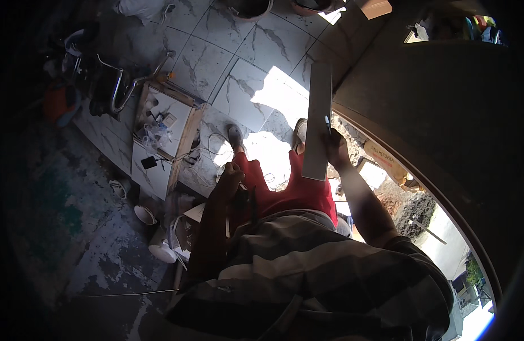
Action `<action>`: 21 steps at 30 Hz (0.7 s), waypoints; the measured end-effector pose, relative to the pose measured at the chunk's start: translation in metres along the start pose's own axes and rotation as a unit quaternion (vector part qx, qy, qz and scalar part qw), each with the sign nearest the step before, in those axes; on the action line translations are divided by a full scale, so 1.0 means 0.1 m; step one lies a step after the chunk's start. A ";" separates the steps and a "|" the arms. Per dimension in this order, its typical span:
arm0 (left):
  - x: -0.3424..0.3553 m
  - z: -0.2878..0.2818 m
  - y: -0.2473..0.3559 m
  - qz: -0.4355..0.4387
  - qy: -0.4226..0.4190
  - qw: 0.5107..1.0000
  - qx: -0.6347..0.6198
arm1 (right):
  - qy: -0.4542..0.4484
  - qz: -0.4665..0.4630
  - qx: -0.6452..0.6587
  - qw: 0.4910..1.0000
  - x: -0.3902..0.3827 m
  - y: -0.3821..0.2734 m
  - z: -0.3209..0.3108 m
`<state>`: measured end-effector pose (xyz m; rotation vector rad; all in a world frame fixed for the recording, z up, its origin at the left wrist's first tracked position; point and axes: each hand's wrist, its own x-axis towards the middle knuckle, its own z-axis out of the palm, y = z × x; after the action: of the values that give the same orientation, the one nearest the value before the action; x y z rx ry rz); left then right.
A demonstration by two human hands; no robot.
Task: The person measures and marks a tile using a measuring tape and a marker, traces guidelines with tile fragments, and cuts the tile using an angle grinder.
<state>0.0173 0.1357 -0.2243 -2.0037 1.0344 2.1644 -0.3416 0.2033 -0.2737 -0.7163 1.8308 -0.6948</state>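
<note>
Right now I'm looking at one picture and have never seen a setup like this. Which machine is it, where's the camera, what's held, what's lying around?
There's no machine: it's a person working with two bare hands. The one picture comes from a wide fisheye camera on the person's head, looking down, so straight edges bend near the rim. Picture left is the person's left.

The right hand appears to hold a long board by its edge, with a slim white-tipped thing at the fingers. The left hand has curled fingers; it's too dark to tell if it holds anything.

Below is a marble-patterned tile floor. Left of the person stands a wooden frame with clear plastic and a small black object within its outline.
</note>
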 end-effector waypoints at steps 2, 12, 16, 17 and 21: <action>-0.26 -0.02 -0.59 -0.060 -0.022 0.998 0.030 | -0.037 0.001 0.028 0.999 0.22 0.34 0.02; -1.06 1.21 -1.32 -0.153 -0.042 0.965 -0.210 | -0.112 0.182 0.220 0.952 0.73 1.44 0.39; -1.18 1.21 -1.46 -0.211 -0.023 0.929 -0.305 | -0.109 0.257 0.174 0.944 0.77 1.51 0.48; -1.17 1.17 -1.49 -0.196 -0.037 0.926 -0.321 | -0.109 0.254 0.167 0.946 0.76 1.51 0.51; -1.08 0.90 -1.56 -0.198 -0.074 0.930 -0.302 | -0.134 0.257 0.222 0.931 0.61 1.43 0.73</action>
<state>0.0253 0.3438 -0.2010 -1.9554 -0.0914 2.5201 -0.3153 0.2424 -0.4392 -0.0178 1.4438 -0.5923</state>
